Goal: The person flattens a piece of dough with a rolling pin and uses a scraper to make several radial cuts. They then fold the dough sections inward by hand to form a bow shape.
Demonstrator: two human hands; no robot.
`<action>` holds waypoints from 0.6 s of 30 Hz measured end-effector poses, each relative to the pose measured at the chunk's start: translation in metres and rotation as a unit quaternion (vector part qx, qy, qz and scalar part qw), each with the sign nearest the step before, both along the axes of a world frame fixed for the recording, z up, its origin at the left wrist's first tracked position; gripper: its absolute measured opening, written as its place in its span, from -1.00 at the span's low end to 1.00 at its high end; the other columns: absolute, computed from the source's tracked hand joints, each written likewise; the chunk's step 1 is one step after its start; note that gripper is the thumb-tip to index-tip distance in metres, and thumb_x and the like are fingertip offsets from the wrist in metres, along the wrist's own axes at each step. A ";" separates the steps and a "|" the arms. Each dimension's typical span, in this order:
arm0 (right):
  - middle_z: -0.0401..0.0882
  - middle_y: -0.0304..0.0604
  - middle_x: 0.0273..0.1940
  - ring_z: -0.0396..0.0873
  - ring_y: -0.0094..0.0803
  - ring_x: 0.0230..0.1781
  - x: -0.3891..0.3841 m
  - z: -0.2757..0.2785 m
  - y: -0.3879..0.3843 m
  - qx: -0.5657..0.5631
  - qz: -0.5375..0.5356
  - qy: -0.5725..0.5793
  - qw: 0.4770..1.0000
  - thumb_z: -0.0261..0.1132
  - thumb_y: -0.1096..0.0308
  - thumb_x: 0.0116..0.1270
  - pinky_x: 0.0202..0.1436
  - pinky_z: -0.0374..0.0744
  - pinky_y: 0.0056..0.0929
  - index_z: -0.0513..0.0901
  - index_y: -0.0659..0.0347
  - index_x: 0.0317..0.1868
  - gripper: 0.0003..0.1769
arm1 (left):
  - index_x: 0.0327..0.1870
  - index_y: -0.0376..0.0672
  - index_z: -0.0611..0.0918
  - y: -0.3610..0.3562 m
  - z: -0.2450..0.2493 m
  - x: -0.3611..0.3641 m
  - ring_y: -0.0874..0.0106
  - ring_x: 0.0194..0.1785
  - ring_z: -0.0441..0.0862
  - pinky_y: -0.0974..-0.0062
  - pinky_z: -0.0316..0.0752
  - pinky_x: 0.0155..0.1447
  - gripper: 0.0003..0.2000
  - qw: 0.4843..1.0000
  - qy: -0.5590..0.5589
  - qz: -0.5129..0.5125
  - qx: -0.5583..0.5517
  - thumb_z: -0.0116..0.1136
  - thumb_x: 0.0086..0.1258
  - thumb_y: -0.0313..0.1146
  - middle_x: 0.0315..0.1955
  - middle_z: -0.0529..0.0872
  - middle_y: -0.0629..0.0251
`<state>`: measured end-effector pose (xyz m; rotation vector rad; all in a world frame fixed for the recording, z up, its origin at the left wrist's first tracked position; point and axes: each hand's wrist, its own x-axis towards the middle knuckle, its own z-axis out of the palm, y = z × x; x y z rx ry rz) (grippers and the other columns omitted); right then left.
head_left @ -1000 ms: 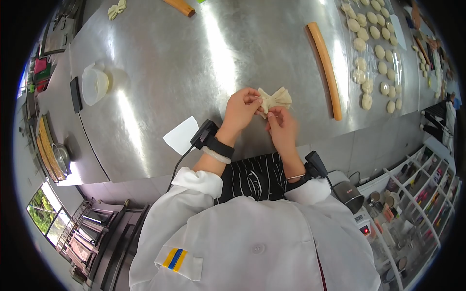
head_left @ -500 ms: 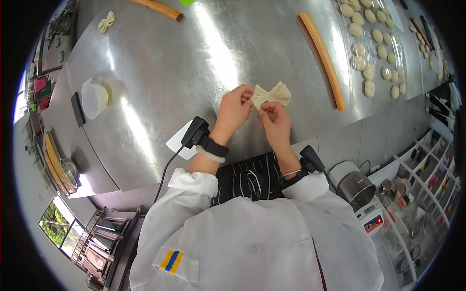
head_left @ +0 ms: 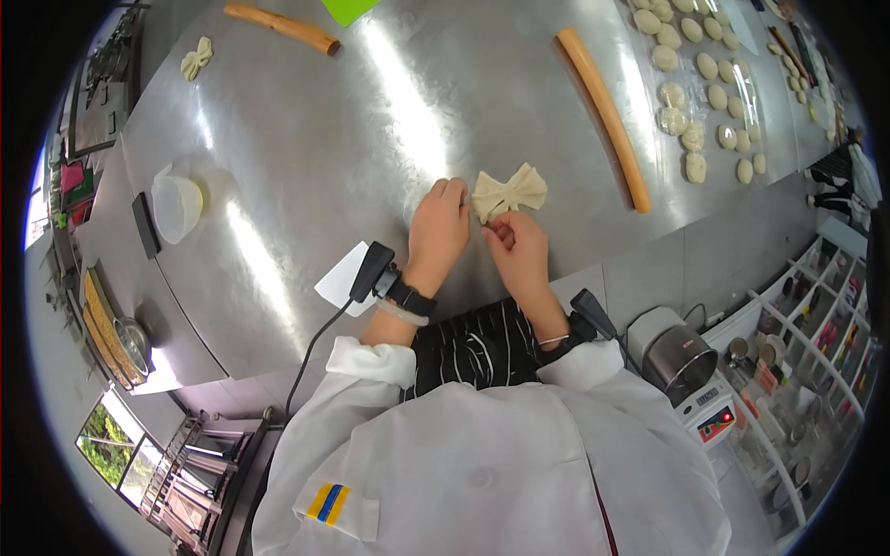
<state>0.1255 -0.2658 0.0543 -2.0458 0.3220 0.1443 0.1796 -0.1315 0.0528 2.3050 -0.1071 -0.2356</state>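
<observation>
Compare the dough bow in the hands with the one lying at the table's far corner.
The held bow is pinched between the left hand and right hand; the far bow lies untouched on the table. The held bow looks larger, being nearer the camera, with clear pleats; the far bow's detail is too small to read. Both are pale, bow-shaped dough.

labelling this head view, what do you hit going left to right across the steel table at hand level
white tub → white card → left hand → dough bow → long rolling pin → dough balls
</observation>
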 end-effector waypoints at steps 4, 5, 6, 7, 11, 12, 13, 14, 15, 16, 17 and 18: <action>0.53 -0.13 -0.47 0.49 -0.35 -0.53 -0.015 0.008 -0.027 -0.021 0.005 -0.003 1.000 0.37 0.46 0.20 -0.41 0.49 -0.41 0.57 0.26 -0.29 -0.87 | -0.35 -0.22 0.50 -0.004 0.008 -0.013 0.08 -0.24 0.51 0.19 0.43 -0.16 -0.90 0.999 0.011 -0.035 0.014 0.19 0.20 -0.49 -0.37 0.54 0.13; 0.53 -0.14 -0.49 0.48 -0.36 -0.55 -0.022 0.007 -0.035 -0.024 -0.009 0.008 1.000 0.36 0.45 0.21 -0.41 0.48 -0.40 0.58 0.26 -0.30 -0.88 | -0.35 -0.22 0.51 -0.005 0.007 -0.017 0.08 -0.23 0.51 0.18 0.44 -0.16 -0.89 0.998 -0.011 -0.060 0.027 0.20 0.20 -0.47 -0.35 0.53 0.13; 0.53 -0.14 -0.50 0.47 -0.37 -0.56 -0.028 0.006 -0.042 -0.026 -0.022 0.018 0.999 0.35 0.43 0.23 -0.42 0.48 -0.40 0.58 0.26 -0.31 -0.89 | -0.36 -0.21 0.51 -0.005 0.006 -0.020 0.08 -0.21 0.51 0.18 0.45 -0.16 -0.89 0.995 -0.033 -0.084 0.042 0.21 0.20 -0.45 -0.34 0.52 0.13; 0.53 -0.14 -0.50 0.47 -0.37 -0.56 -0.034 0.006 -0.051 -0.030 -0.023 0.007 0.999 0.35 0.43 0.23 -0.42 0.48 -0.40 0.58 0.26 -0.31 -0.89 | -0.36 -0.21 0.51 -0.005 0.005 -0.021 0.08 -0.21 0.51 0.18 0.45 -0.16 -0.89 0.995 -0.044 -0.084 0.039 0.21 0.20 -0.45 -0.34 0.52 0.13; 0.53 -0.13 -0.54 0.49 -0.37 -0.57 -0.060 0.007 -0.091 -0.070 -0.036 0.052 0.995 0.34 0.41 0.24 -0.42 0.49 -0.38 0.60 0.26 -0.31 -0.89 | -0.33 -0.23 0.55 -0.001 -0.004 -0.029 0.12 -0.12 0.52 0.19 0.51 -0.13 -0.89 0.990 -0.047 -0.093 0.091 0.21 0.19 -0.43 -0.30 0.53 0.15; 0.55 -0.10 -0.54 0.53 -0.36 -0.54 -0.065 0.007 -0.098 -0.084 -0.038 0.072 0.993 0.34 0.40 0.24 -0.41 0.50 -0.37 0.60 0.26 -0.31 -0.89 | -0.33 -0.23 0.56 0.003 -0.007 -0.031 0.10 -0.12 0.51 0.19 0.50 -0.12 -0.88 0.990 -0.050 -0.093 0.092 0.22 0.18 -0.42 -0.31 0.52 0.13; 0.59 -0.12 -0.50 0.53 -0.39 -0.53 -0.070 0.006 -0.104 -0.096 -0.023 0.076 0.992 0.33 0.40 0.24 -0.42 0.48 -0.39 0.62 0.24 -0.29 -0.90 | -0.34 -0.24 0.56 0.008 -0.007 -0.033 0.08 -0.12 0.50 0.18 0.49 -0.10 -0.88 0.991 -0.040 -0.097 0.080 0.22 0.17 -0.43 -0.31 0.53 0.10; 0.63 -0.13 -0.47 0.54 -0.41 -0.52 -0.077 0.005 -0.109 -0.113 -0.014 0.080 0.990 0.32 0.40 0.25 -0.42 0.47 -0.41 0.64 0.23 -0.28 -0.91 | -0.34 -0.25 0.57 0.016 -0.009 -0.037 0.06 -0.11 0.50 0.17 0.47 -0.08 -0.87 0.992 -0.031 -0.106 0.065 0.23 0.15 -0.43 -0.30 0.54 0.06; 0.64 -0.08 -0.44 0.58 -0.33 -0.47 -0.087 0.001 -0.110 -0.118 -0.007 0.087 0.989 0.30 0.40 0.24 -0.37 0.50 -0.36 0.65 0.22 -0.28 -0.91 | -0.37 -0.28 0.56 0.024 -0.015 -0.043 0.01 -0.12 0.48 0.14 0.44 -0.05 -0.88 0.991 -0.027 -0.120 0.053 0.21 0.13 -0.45 -0.30 0.54 -0.01; 0.66 -0.03 -0.41 0.61 -0.25 -0.43 -0.088 -0.004 -0.110 -0.133 -0.014 0.083 0.988 0.29 0.39 0.23 -0.32 0.54 -0.30 0.65 0.21 -0.27 -0.90 | -0.40 -0.28 0.55 0.032 -0.029 -0.048 -0.01 -0.12 0.48 0.09 0.41 -0.02 -0.90 0.991 -0.021 -0.127 0.033 0.21 0.12 -0.46 -0.31 0.55 -0.04; 0.66 0.00 -0.39 0.64 -0.12 -0.35 -0.086 -0.006 -0.108 -0.152 -0.010 0.080 0.985 0.27 0.37 0.20 -0.23 0.57 -0.24 0.65 0.22 -0.27 -0.87 | -0.44 -0.27 0.54 0.037 -0.042 -0.050 -0.01 -0.14 0.48 0.04 0.39 0.01 -0.91 0.989 -0.049 -0.139 0.013 0.19 0.14 -0.47 -0.32 0.55 -0.04; 0.66 0.02 -0.36 0.64 -0.08 -0.34 -0.083 -0.024 -0.106 -0.143 -0.011 0.038 0.989 0.27 0.35 0.18 -0.20 0.58 -0.22 0.66 0.22 -0.28 -0.85 | -0.46 -0.25 0.54 0.042 -0.047 -0.051 -0.01 -0.16 0.49 0.05 0.38 -0.01 -0.91 0.988 -0.043 -0.144 0.017 0.18 0.16 -0.45 -0.37 0.56 -0.01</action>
